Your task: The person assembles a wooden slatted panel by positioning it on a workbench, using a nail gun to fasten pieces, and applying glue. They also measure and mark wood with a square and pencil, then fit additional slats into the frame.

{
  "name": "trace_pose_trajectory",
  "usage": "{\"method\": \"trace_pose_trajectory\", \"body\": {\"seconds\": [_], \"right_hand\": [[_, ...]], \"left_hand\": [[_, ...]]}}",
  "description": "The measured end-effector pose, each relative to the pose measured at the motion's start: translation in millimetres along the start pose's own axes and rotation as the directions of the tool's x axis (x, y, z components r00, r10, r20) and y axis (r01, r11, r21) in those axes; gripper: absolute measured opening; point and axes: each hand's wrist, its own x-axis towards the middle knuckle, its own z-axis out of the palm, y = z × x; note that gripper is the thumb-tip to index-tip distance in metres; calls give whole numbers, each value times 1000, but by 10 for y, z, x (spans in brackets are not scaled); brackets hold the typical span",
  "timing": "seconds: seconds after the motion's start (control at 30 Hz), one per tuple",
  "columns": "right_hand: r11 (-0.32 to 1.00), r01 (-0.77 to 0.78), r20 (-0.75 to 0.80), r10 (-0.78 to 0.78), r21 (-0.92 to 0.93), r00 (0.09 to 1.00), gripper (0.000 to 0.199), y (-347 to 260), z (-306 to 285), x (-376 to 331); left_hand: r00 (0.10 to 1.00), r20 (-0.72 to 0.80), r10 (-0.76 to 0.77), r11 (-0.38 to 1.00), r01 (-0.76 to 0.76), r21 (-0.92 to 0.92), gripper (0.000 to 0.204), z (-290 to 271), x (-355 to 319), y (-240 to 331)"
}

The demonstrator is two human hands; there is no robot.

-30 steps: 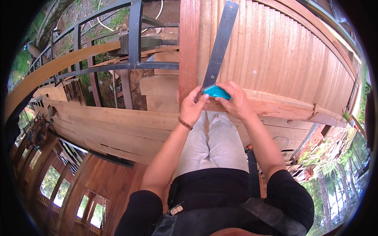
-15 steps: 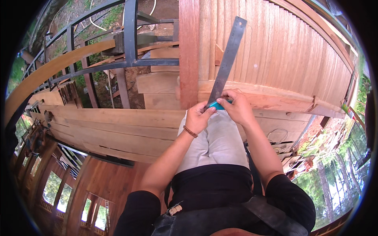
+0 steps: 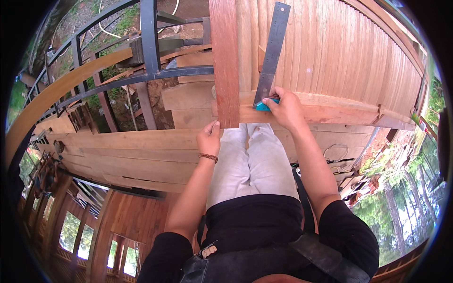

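My right hand (image 3: 287,111) is closed around the teal handle of a try square (image 3: 273,47). Its long grey blade points away from me, over pale wooden strips. To the left of it lies a reddish-brown board (image 3: 225,66), its near end just above my knees. My left hand (image 3: 209,140) has its thumb and fingers pinched at the left corner of that near end. The square and the board are apart, with a narrow gap between them.
A panel of pale slats (image 3: 325,56) spreads out at the far right, with a wooden rail (image 3: 325,113) along its near edge. Dark metal railing (image 3: 151,42) stands at the far left. Long planks (image 3: 122,158) run across to the left of my legs.
My left hand has let go of the try square and moved left to the board's near end. My right hand has carried the square slightly farther away from me.
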Motion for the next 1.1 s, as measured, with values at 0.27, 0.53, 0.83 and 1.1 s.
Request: {"method": "trace_pose_trajectory", "body": {"seconds": [0.27, 0.53, 0.83, 1.1], "right_hand": [[994, 16, -23, -19, -106, 1000, 19, -86, 62, -22], [998, 8, -33, -10, -67, 999, 19, -129, 63, 2], [992, 41, -18, -43, -122, 999, 18, -172, 69, 23], [988, 62, -4, -63, -144, 998, 18, -292, 149, 90]], "left_hand": [[994, -87, -69, 986, 55, -159, 28, 107, -72, -38], [981, -112, -160, 951, 123, -283, 38, 166, -183, 4], [979, -157, -128, 955, 79, -287, 34, 198, -159, -86], [982, -141, -124, 953, 78, -291, 34, 198, -164, -91]]}}
